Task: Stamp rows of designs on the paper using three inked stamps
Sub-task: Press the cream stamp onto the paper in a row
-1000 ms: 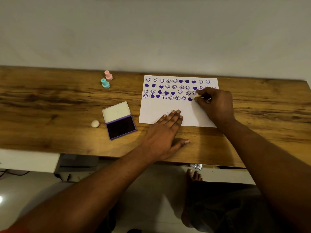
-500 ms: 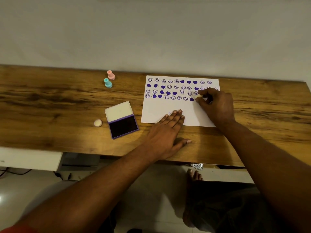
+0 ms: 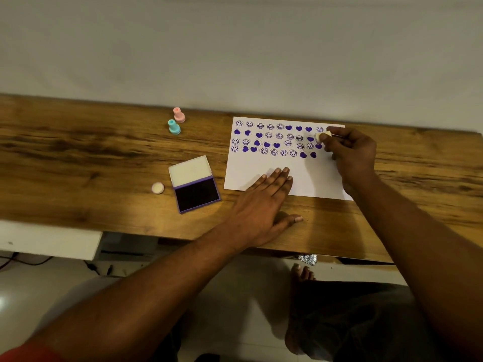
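Observation:
A white paper (image 3: 311, 178) lies on the wooden table (image 3: 91, 165), its upper half filled with rows of purple smileys and hearts. My right hand (image 3: 350, 150) is over the paper's right side, shut on a small pale yellow stamp (image 3: 321, 137) that is tilted and lifted off the sheet near the second row. My left hand (image 3: 264, 205) lies flat with fingers spread on the paper's lower edge. A pink stamp (image 3: 179, 115) and a teal stamp (image 3: 174, 127) stand upright left of the paper. The ink pad (image 3: 194, 184) lies open with its dark pad showing.
A small round cap (image 3: 157, 188) lies left of the ink pad. A pale wall runs behind the table. Below the table's near edge are the floor, a bare foot (image 3: 300, 278) and some crumpled foil (image 3: 308, 258).
My right hand has lifted the yellow stamp from the end of the fourth row and carried it up toward the second row. A new heart shows where it was. My left hand stays put.

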The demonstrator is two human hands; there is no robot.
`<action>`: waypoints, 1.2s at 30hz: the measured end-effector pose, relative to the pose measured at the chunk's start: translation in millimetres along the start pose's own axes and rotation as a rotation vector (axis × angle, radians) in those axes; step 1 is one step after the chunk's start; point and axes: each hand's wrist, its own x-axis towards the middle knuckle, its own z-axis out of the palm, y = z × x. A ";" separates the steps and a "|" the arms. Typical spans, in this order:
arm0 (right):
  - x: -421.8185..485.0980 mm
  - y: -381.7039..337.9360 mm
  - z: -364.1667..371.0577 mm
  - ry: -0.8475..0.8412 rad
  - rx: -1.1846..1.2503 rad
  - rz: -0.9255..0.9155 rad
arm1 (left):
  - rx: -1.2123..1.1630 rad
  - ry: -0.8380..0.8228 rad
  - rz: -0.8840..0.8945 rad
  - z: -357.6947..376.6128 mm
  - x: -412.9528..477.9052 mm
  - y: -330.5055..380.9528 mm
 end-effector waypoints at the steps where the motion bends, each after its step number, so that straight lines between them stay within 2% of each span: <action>1: 0.1 -0.3 3.1 -0.012 -0.006 0.003 | -0.012 0.012 -0.002 -2.1 -0.7 -1.2; 10: -7.2 -12.3 47.0 -0.106 -0.004 -0.014 | -0.063 0.153 -0.162 -34.9 -25.0 -42.8; 20: -37.8 -20.7 149.0 -0.317 -0.127 -0.115 | -0.144 0.394 -0.443 -83.3 -90.0 -125.3; 28: -85.5 -30.1 234.3 -0.550 -0.232 -0.244 | -0.226 0.325 -0.678 -91.4 -157.1 -188.7; 33: -111.2 -30.7 262.2 -0.678 -0.370 -0.424 | -0.294 0.269 -0.685 -78.0 -171.7 -197.9; 36: -119.6 -28.6 268.2 -0.734 -0.471 -0.506 | -0.332 0.306 -0.638 -74.8 -169.2 -196.0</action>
